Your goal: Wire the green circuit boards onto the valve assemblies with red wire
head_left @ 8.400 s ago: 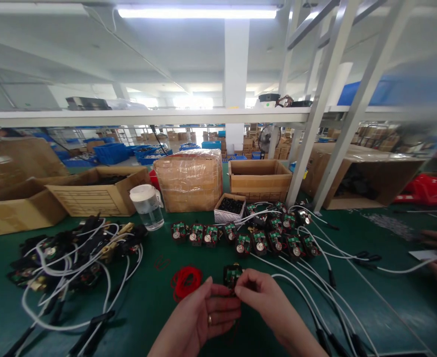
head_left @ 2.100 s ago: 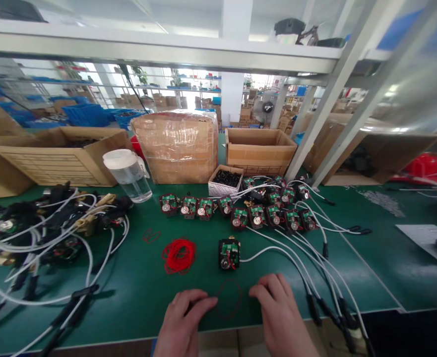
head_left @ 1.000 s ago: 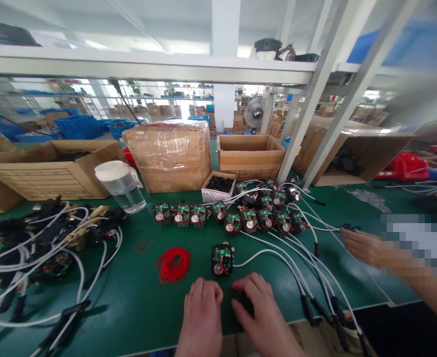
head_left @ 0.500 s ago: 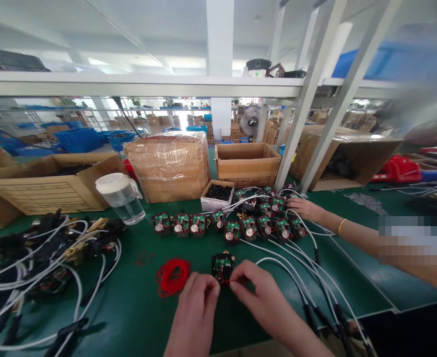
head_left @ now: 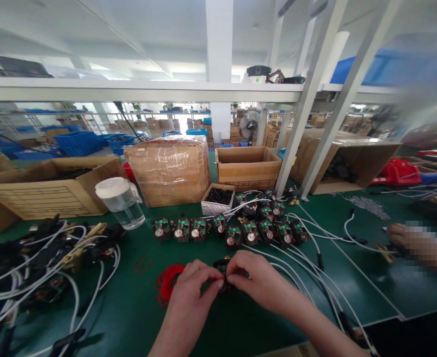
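1. The left hand and the right hand are brought together above the bench, toward its near edge. On each, thumb and fingertips are drawn close; whether anything is gripped between them cannot be told, as the contact is covered by the fingers.
2. A circuit module is placed between the fingertips, well inside the near edge; most of it is hidden by the hands, and only its dark upper part is seen.
3. A coil of red bands is laid just beside the left hand and partly covered by it. Farther from the near edge, to the left, a few loose red loops are scattered.
4. Beyond the hands, toward the far side of the bench, a row of modules is set out, and white cables are stretched from the cluster at its right end toward the near edge.
5. On the left part of the bench, a tangled heap of cabled parts is piled.
6. Farther back, a lidded clear jar, a small box of black pieces and a wrapped carton are lined up.
7. At the right, a co-worker's hand is held near a brass-fitted part.
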### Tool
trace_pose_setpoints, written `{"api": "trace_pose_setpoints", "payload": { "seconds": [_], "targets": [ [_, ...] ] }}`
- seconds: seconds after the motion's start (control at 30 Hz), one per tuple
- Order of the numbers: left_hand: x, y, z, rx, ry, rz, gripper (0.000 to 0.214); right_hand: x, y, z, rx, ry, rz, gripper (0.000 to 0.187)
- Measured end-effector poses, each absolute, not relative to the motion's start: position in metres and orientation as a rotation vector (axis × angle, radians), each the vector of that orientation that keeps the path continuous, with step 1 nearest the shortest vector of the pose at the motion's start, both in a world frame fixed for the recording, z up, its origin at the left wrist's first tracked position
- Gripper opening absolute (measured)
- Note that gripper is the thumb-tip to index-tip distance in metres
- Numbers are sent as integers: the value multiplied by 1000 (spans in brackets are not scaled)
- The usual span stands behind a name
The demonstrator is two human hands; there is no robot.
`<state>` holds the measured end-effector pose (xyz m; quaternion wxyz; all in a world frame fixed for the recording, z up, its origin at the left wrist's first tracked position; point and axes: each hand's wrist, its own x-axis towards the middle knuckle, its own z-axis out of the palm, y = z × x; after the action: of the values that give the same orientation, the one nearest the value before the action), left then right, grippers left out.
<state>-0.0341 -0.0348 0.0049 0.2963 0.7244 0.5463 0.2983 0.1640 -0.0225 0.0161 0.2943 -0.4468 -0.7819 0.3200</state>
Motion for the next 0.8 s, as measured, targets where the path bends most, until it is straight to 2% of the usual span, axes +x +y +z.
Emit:
{"api": "trace_pose_setpoints", "payload": {
  "seconds": [0.33,0.8],
  "targets": [
    [-38,-32,10,1954,1475,682,15,165,-22,17,-1188,-2153,787,19],
    [-40,-38,28,1959,1439,526,18,163,-30,17,-1169,-2022,1030,16]
  ]
}}
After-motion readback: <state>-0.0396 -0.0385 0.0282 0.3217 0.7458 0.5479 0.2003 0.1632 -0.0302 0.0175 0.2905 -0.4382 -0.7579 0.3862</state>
